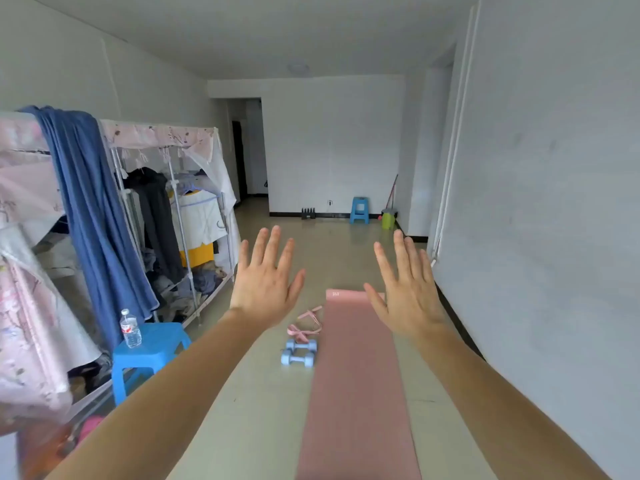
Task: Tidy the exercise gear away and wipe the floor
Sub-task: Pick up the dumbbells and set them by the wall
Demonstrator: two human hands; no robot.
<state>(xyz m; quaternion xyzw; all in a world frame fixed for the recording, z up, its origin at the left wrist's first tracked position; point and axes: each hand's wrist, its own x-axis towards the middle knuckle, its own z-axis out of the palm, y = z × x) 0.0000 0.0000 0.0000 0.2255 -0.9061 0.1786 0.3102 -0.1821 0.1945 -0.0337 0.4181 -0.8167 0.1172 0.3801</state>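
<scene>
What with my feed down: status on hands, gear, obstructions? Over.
Left hand, right hand open, raised, holding nothing. Pink mat unrolled on floor; two blue dumbbells, pink strap beside its left edge. Blue stool stands left, apart from gear.

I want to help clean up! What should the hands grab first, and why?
Probably reach down for the two blue dumbbells first. The left hand and the right hand are both open and empty, held up in the air. The dumbbells lie loose on the floor beside the unrolled pink mat, so clearing them looks like an easy start before rolling it.
</scene>
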